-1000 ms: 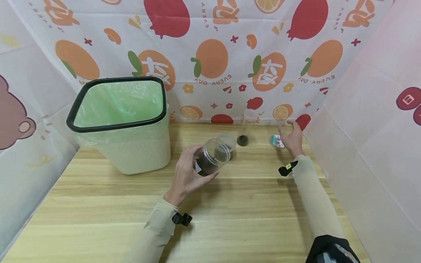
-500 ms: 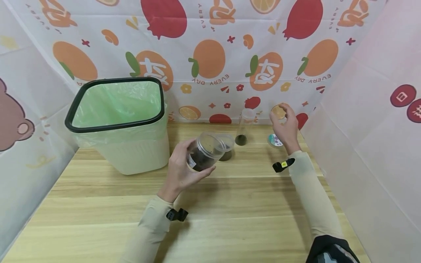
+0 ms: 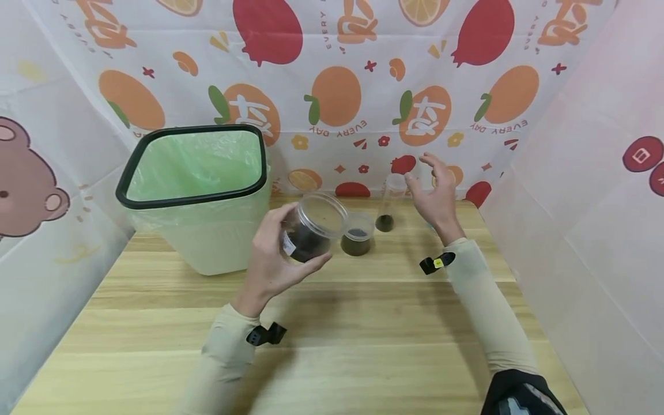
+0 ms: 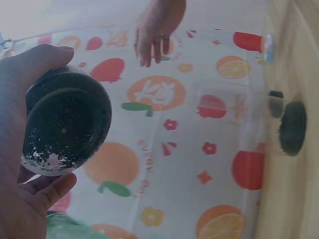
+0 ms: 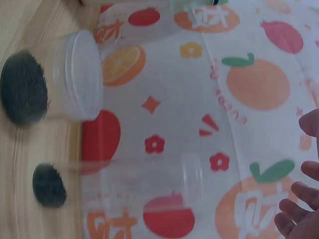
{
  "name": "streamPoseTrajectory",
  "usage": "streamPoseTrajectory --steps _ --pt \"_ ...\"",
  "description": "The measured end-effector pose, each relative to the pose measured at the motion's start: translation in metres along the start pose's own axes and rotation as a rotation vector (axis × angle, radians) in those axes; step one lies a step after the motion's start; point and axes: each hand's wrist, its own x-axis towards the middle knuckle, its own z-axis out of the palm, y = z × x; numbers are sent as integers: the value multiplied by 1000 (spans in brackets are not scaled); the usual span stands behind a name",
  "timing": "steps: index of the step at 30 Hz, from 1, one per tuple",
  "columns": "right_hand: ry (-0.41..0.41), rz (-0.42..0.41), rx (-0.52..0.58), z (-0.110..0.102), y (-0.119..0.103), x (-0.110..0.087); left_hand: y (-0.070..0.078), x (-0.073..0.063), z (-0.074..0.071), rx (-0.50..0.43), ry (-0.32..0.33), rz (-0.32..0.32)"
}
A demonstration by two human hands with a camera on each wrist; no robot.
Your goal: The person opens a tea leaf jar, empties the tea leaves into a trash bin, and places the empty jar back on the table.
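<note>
Hands work above a pale wooden table (image 3: 363,323) in the head view: the left hand (image 3: 270,262) grips a clear round plastic jar with dark contents (image 3: 309,233), lifted and tilted off the boards, a small white label on its side too small to read. The right hand (image 3: 434,193) hangs in the air with fingers spread and holding nothing, near a tall clear plastic tube (image 3: 389,199) with dark matter at its base. A short clear plastic cup of dark granules (image 3: 357,235) stands between jar and tube. A pale bin with black rim and green liner (image 3: 194,196) sits at the left, open boards before it. The fruit-printed backdrop (image 3: 337,104) reads "EVERY DAY".

Left wrist view: thumb and fingers wrap the jar (image 4: 65,127), its dark bottom facing the camera.

Right wrist view: loosely parted fingertips (image 5: 299,199) hover beside the tube (image 5: 129,181); the cup (image 5: 50,82) stands apart.
</note>
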Motion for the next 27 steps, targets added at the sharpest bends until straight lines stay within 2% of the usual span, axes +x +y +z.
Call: streamPoseTrajectory --steps 14,27 --pt "-99 -155 10 31 -40 -6 12 28 -57 -13 83 -61" --pt "-247 -240 40 65 -79 -13 3 49 -95 77 113 -108"
